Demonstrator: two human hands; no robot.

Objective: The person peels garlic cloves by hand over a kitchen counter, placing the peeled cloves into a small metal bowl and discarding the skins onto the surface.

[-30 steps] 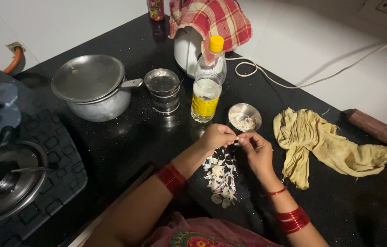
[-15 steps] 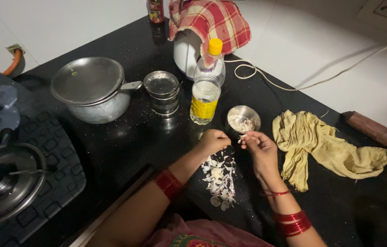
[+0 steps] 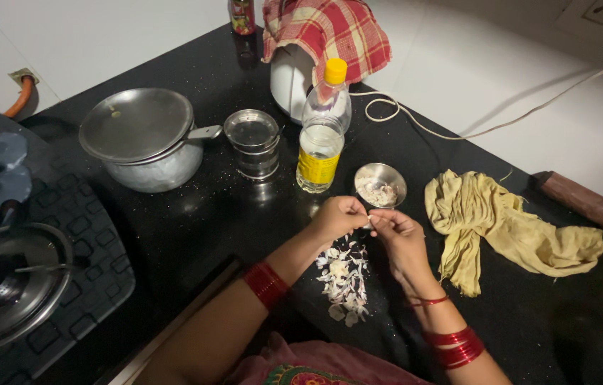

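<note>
Both hands meet over the black speckled tabletop point(image 3: 194, 228): left hand point(image 3: 339, 216) and right hand point(image 3: 395, 229) pinch one small pale garlic clove point(image 3: 370, 220) between fingertips, apparently peeling it. Directly beneath lies a heap of papery white skins point(image 3: 344, 274), placed to catch the droppings. The small round steel bowl point(image 3: 380, 186) of peeled pieces sits just beyond, within easy reach; a crumpled yellow cloth point(image 3: 501, 228) lies nearby.

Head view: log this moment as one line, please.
left hand and right hand: pinching one small pale clove | under hands: heap of whitish peels | behind: small round steel bowl | surface: black counter
</note>
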